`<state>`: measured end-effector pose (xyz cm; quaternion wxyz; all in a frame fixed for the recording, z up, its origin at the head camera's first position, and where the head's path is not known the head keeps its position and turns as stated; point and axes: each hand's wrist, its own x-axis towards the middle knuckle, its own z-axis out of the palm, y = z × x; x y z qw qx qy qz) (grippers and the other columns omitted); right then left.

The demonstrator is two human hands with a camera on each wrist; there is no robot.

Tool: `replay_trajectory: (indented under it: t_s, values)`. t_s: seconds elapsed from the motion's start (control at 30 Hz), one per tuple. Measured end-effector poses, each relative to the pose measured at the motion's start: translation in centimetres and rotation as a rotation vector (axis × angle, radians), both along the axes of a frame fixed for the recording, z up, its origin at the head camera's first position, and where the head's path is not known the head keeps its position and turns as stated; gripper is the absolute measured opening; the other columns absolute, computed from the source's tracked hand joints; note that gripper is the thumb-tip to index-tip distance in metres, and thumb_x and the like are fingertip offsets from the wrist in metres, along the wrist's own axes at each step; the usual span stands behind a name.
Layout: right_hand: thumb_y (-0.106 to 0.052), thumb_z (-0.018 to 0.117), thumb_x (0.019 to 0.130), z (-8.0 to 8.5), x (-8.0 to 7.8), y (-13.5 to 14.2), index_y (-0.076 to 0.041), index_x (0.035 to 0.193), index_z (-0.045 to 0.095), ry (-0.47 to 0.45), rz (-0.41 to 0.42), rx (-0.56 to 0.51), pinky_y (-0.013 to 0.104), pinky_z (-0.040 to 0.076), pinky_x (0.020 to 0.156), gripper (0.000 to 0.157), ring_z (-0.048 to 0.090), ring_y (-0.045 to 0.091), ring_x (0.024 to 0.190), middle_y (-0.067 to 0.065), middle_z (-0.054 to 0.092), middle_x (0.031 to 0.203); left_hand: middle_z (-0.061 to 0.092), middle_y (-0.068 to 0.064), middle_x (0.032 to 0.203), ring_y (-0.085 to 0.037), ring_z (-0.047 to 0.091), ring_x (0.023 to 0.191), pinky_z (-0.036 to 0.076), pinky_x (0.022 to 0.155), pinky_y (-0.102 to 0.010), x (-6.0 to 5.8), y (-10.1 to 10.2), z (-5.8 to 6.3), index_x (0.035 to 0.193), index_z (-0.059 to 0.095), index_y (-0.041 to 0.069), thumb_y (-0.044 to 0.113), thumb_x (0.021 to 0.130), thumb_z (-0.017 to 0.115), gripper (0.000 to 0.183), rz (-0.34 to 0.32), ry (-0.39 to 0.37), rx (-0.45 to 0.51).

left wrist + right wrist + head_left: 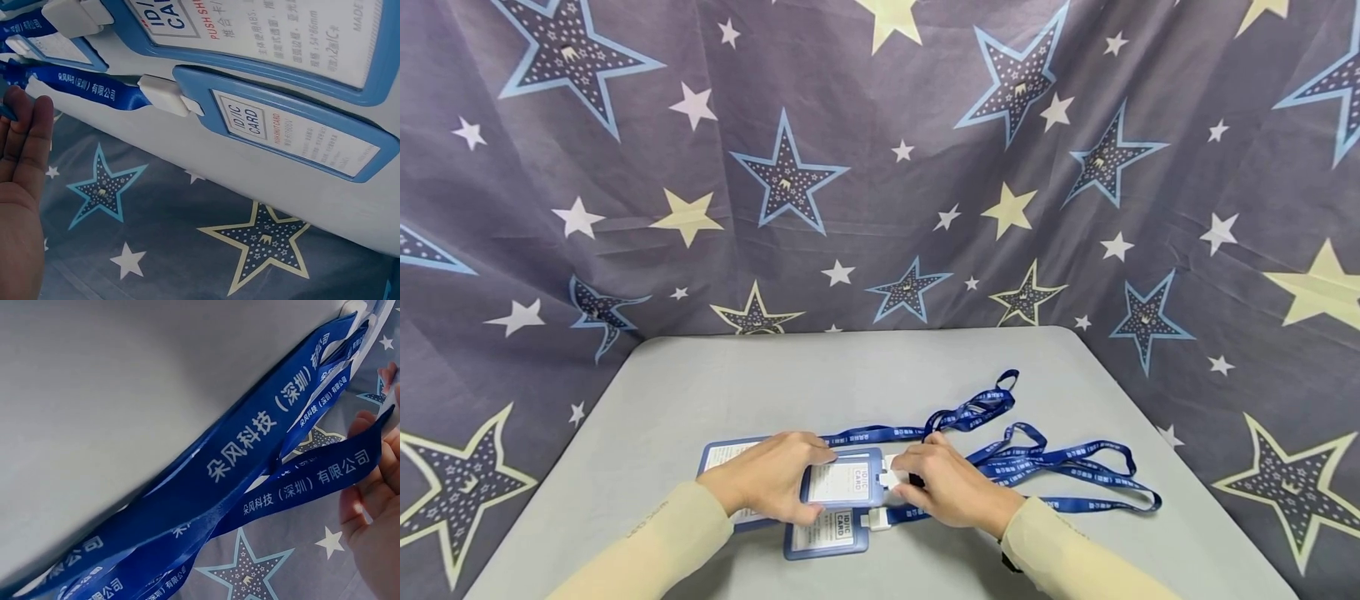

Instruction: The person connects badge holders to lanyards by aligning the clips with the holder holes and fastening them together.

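Observation:
My left hand (pixel 778 477) grips a blue-framed ID badge holder (pixel 842 482) by its left end, thumb at the near edge. At that holder's right end, my right hand (pixel 943 482) pinches the white clip (pixel 891 473) where the blue lanyard (pixel 312 481) joins it. White lettering runs along the strap. A second badge holder (pixel 827 540) lies just below on the table, with its own white clip (pixel 877 519) and strap. The third badge holder (pixel 718 454) is partly hidden beneath my left hand and forearm.
Loose blue lanyards (pixel 1075 467) spread in loops over the right half of the grey table (pixel 760 375). Another strap (pixel 973 410) bunches farther back. A star-patterned cloth (pixel 865 175) hangs behind the table and along its sides.

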<state>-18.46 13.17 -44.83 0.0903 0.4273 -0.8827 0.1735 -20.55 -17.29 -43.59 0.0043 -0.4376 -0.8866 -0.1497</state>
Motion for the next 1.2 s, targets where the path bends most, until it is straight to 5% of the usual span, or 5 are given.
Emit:
replay_trajectory:
  t_s: [1.2]
  values:
    - [-0.028, 0.073, 0.096, -0.41, 0.04, 0.46, -0.014, 0.115, 0.076, -0.02, -0.014, -0.057, 0.031, 0.044, 0.091, 0.024, 0.067, 0.009, 0.108, -0.004, 0.074, 0.115, 0.07, -0.004, 0.122, -0.018, 0.066, 0.113, 0.055, 0.099, -0.034, 0.26, -0.09, -0.22, 0.127, 0.07, 0.002, 0.04, 0.071, 0.085, 0.07, 0.006, 0.061, 0.022]
